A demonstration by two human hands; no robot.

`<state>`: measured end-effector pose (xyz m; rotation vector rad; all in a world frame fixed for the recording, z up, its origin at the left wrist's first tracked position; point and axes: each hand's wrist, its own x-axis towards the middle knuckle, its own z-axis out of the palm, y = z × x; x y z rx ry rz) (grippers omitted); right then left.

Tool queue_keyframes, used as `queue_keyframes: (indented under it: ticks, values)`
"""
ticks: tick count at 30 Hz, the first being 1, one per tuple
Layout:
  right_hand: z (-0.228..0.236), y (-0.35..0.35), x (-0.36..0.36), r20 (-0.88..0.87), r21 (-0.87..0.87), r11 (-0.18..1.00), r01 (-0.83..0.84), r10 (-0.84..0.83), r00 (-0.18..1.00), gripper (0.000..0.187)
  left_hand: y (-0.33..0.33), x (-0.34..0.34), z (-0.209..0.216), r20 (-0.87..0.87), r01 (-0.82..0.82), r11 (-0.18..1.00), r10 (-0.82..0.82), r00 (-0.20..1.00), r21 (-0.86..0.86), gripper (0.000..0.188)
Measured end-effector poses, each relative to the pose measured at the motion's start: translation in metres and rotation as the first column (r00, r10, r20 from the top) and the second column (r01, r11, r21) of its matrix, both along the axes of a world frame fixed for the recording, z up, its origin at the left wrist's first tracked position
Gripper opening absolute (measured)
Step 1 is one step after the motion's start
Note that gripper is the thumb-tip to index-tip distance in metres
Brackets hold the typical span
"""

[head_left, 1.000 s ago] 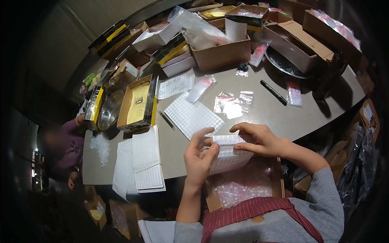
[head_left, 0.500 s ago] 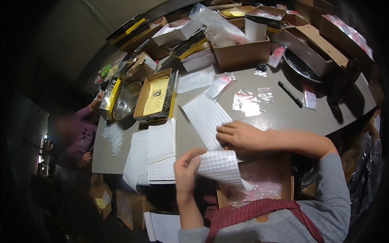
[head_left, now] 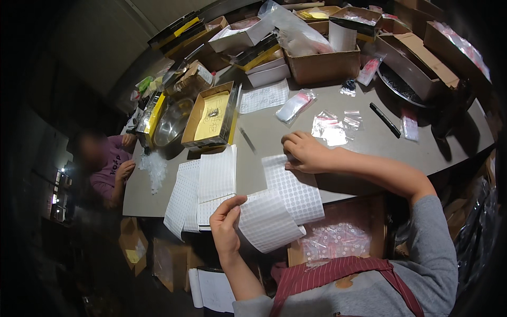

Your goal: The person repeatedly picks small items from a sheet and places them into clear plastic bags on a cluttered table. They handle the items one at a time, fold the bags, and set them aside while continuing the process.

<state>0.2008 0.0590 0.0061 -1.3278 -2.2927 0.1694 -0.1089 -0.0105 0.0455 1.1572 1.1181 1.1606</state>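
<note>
A white sheet of round stickers (head_left: 298, 193) hangs over the table's near edge and bends below it. Its lower left part, a paler white fold (head_left: 266, 224), curls up, and I cannot tell if it is the same sheet or a second one. My left hand (head_left: 226, 223) is closed, pinching the left edge of that fold between thumb and fingers. On the table, my right hand (head_left: 307, 152) is closed with bent fingers at the top edge of the sticker sheet. Below the sheet, an open carton (head_left: 377, 232) in front of me holds small clear bags with round pieces (head_left: 343, 240).
Left of the sheet lie stacked label sheets (head_left: 217, 171). Beyond them stand a box with yellow paper (head_left: 232, 119) and a metal bowl (head_left: 171, 127). Small clear bags (head_left: 327, 127) and a black marker (head_left: 385, 120) lie right. Another person (head_left: 108, 164) sits left, near white pieces (head_left: 154, 169).
The sticker sheet has come back toward me from farther up the table, uncovering a thin tool. My left hand moved left, and the pale fold spread wider. The other person's hand came down.
</note>
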Motion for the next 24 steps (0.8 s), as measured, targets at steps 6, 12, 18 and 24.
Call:
queue_keyframes:
  ticks: [6,12,18,24]
  values:
    - [0.012,-0.034,0.022,-0.413,-0.209,0.974,-0.084,-0.01,0.911,0.03,0.011,-0.001,0.02,-0.142,0.054,0.997,-0.047,0.989,0.05,0.028]
    - [0.026,-0.078,0.058,-0.48,-0.313,0.931,-0.189,0.016,0.877,0.04,0.033,0.06,0.029,-0.381,0.438,0.89,-0.363,0.85,0.129,0.031]
    - [0.039,-0.115,0.092,-0.606,-0.44,0.887,-0.139,-0.179,0.775,0.044,0.058,0.116,0.04,-0.425,0.65,0.757,-0.57,0.703,0.06,0.026]
    - [0.07,-0.154,0.129,-0.785,-0.613,0.694,-0.378,-0.476,0.397,0.043,0.08,0.141,0.026,-0.342,0.663,0.742,-0.6,0.723,0.098,0.027]
